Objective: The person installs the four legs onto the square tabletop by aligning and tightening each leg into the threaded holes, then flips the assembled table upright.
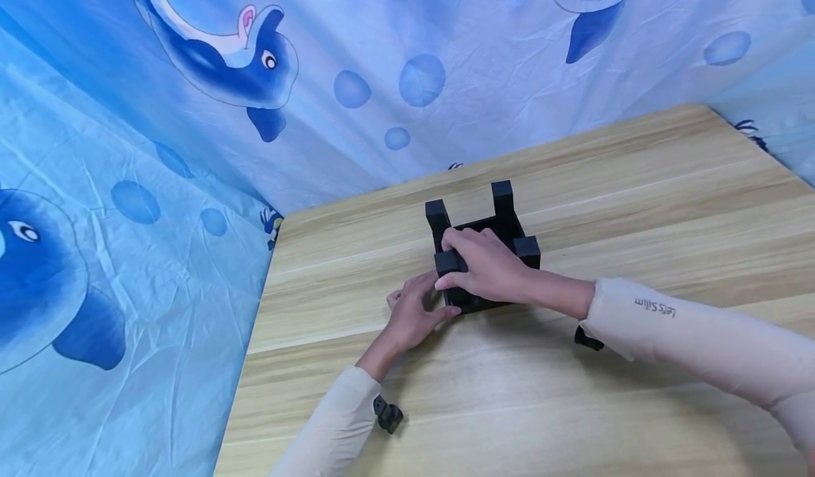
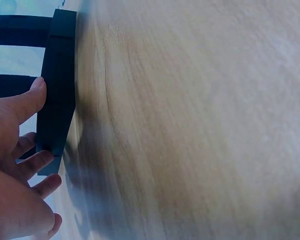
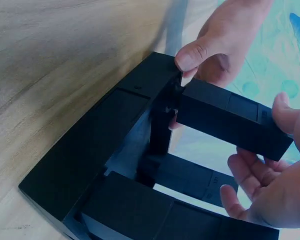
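Note:
A small black stool-like frame (image 1: 485, 306) lies upturned on the table, with several square legs pointing up from its base. My right hand (image 1: 490, 268) grips the near-left leg (image 3: 235, 117) by its upper end, thumb on one side and fingers on the other. At the same corner, my left hand (image 1: 412, 315) holds the base, its thumb on the outer side (image 2: 60, 75) and its fingers round the corner. Seen from the right wrist, this leg stands at the base's corner, close beside the left thumb; the joint's lower part is partly hidden.
The frame stands on a wood-grain table (image 1: 331, 321) whose left edge meets a blue curtain (image 1: 159, 286) with whale and bubble prints. Another stretch of curtain hangs behind the far edge. A small black camera (image 1: 388, 415) sits on the left wrist, another (image 1: 587, 339) under the right.

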A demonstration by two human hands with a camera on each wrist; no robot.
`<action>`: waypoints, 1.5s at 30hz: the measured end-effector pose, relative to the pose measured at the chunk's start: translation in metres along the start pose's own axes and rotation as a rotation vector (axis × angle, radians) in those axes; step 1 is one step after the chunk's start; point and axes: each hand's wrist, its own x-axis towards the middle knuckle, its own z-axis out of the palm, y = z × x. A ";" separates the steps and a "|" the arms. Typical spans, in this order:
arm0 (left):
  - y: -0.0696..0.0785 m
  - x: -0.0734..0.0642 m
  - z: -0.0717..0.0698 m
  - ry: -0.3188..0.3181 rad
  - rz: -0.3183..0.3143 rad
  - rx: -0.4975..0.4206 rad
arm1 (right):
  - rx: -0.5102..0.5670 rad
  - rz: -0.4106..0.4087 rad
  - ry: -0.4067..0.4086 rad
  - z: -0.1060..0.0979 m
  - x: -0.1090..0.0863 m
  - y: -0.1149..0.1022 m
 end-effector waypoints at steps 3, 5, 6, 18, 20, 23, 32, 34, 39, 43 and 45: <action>0.000 0.000 0.000 -0.006 0.004 0.004 | -0.029 -0.014 -0.018 -0.002 -0.002 -0.002; -0.001 0.000 0.000 -0.006 0.001 0.009 | -0.049 -0.059 -0.049 -0.007 -0.004 -0.005; -0.001 0.000 0.000 -0.005 0.000 0.009 | -0.061 -0.091 -0.066 -0.009 -0.004 -0.005; -0.001 0.000 0.000 0.006 0.006 0.000 | -0.039 -0.060 -0.064 -0.015 0.001 -0.003; -0.001 0.000 0.000 0.007 0.010 -0.001 | -0.076 -0.037 -0.016 -0.010 0.002 -0.003; -0.001 0.000 0.000 0.004 0.004 0.004 | -0.140 -0.005 0.022 -0.005 0.003 -0.003; -0.002 0.001 0.001 -0.005 0.004 0.016 | -0.167 -0.036 -0.076 -0.018 0.001 -0.009; -0.002 0.001 0.001 -0.005 0.006 0.016 | -0.160 -0.083 -0.110 -0.025 0.001 -0.012; -0.001 0.001 0.001 -0.002 0.003 0.003 | -0.130 -0.144 -0.155 -0.034 0.003 -0.013; -0.001 0.000 0.000 -0.004 -0.002 0.006 | -0.108 -0.116 -0.145 -0.032 0.006 -0.010; -0.001 0.000 0.000 -0.004 -0.005 0.011 | -0.110 -0.097 -0.130 -0.030 0.007 -0.009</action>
